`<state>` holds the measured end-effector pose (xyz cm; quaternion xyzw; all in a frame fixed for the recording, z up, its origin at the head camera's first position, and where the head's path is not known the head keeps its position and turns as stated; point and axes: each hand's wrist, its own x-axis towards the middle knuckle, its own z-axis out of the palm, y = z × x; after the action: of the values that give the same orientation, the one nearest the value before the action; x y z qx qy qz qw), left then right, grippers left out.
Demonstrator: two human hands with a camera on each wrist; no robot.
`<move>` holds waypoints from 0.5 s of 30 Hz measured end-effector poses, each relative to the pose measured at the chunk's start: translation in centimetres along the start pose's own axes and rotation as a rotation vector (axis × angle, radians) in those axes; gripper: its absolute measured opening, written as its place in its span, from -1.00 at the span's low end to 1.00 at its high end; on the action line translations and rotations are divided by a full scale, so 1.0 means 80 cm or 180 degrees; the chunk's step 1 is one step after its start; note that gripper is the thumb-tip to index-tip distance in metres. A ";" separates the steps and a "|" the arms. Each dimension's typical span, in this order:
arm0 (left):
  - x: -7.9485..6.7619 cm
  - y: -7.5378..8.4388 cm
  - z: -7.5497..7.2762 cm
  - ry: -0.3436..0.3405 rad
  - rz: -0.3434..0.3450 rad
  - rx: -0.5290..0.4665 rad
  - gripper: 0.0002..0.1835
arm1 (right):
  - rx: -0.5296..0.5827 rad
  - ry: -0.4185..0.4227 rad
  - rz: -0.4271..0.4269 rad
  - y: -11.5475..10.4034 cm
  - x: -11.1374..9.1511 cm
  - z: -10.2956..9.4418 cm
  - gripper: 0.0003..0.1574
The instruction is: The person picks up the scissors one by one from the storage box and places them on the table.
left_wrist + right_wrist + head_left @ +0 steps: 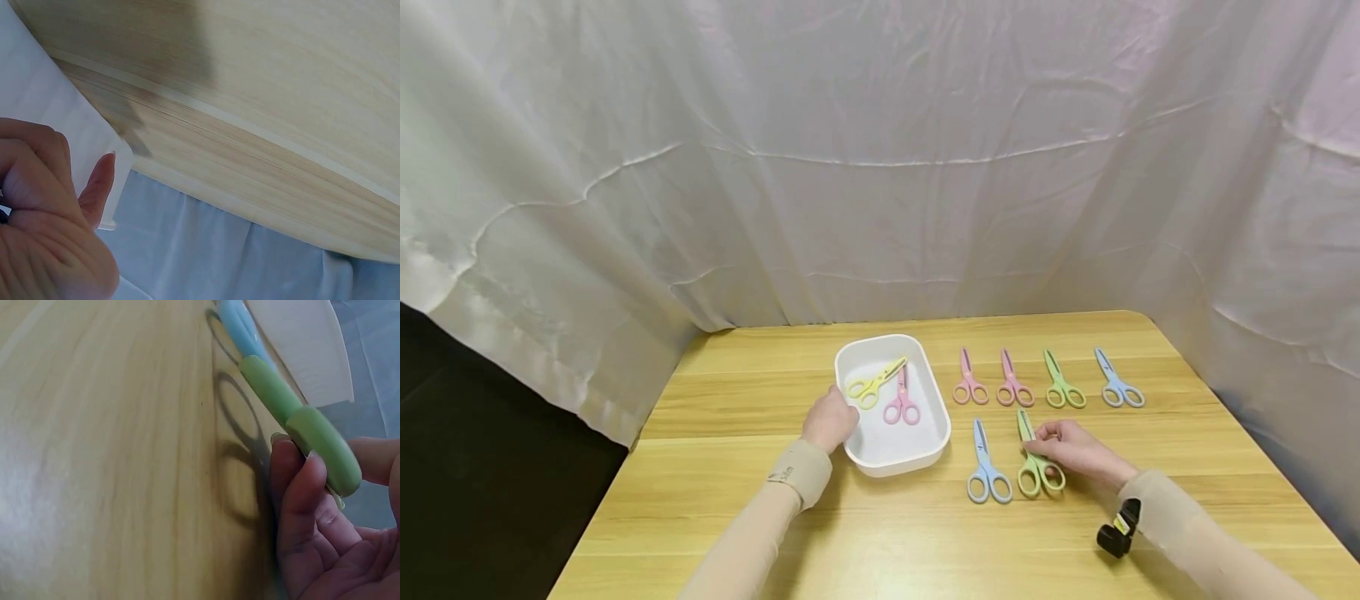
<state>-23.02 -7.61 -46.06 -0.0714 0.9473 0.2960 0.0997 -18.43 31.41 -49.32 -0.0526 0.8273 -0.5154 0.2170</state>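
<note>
My left hand (831, 419) grips the left rim of a white plastic tray (880, 446); the left wrist view shows its fingers curled at the tray wall (87, 125). Inside the tray lie yellow scissors (878, 382) and pink scissors (902, 393). On the right, my right hand (1075, 448) pinches green scissors (1035, 461) from their right side, near the middle, with the blades pointing away from me. In the right wrist view the green handle (328, 450) stands off the wood, its shadow falling apart from it. Blue scissors (982, 454) lie just left of them.
Behind my right hand, a row on the wooden table (722, 483) holds two pink scissors (967, 377) (1009, 377), another green pair (1057, 379) and another blue pair (1111, 377). A pale curtain (880, 208) hangs along the table's back and sides.
</note>
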 end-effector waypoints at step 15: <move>-0.003 0.001 -0.003 -0.0048 -0.0052 -0.0025 -0.29 | -0.0844 0.0337 0.0032 -0.007 -0.004 0.001 -0.67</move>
<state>-22.85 -7.66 -45.74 -0.0773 0.9447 0.2994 0.1089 -18.22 31.20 -48.78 -0.0494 0.8987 -0.4025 0.1669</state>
